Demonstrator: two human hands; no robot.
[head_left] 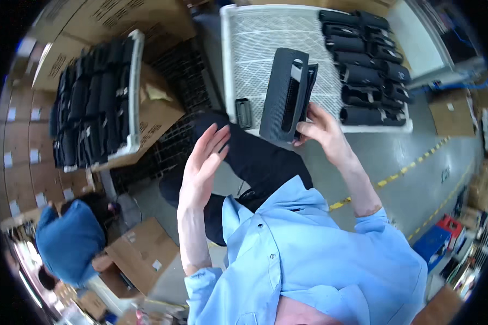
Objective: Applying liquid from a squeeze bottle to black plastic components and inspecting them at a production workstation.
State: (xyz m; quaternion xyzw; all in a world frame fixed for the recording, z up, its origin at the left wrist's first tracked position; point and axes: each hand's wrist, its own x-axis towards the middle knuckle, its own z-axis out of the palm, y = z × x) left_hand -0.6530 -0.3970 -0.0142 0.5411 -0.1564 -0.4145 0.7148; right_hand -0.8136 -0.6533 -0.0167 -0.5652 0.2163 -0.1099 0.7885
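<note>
My right hand [321, 129] grips the lower right edge of a dark grey ribbed shell [278, 92], long and rounded, with a slot-like opening along one side. A thin black edge stands out beside that opening; I cannot tell if it is a separate part. The shell is held upright in view, over the near edge of a white mesh tray [276, 32]. My left hand [200, 154] is raised to the left of it, fingers stretched out, holding nothing. A small dark oval frame [244, 112] lies at the tray's near left corner.
Rows of dark shells [363, 65] fill the tray's right side. Another tray of dark shells [95, 100] rests on cardboard boxes [152, 116] at left. A person in blue [70, 241] bends near an open carton [143, 254] at lower left. Yellow-black tape [404, 170] marks the floor.
</note>
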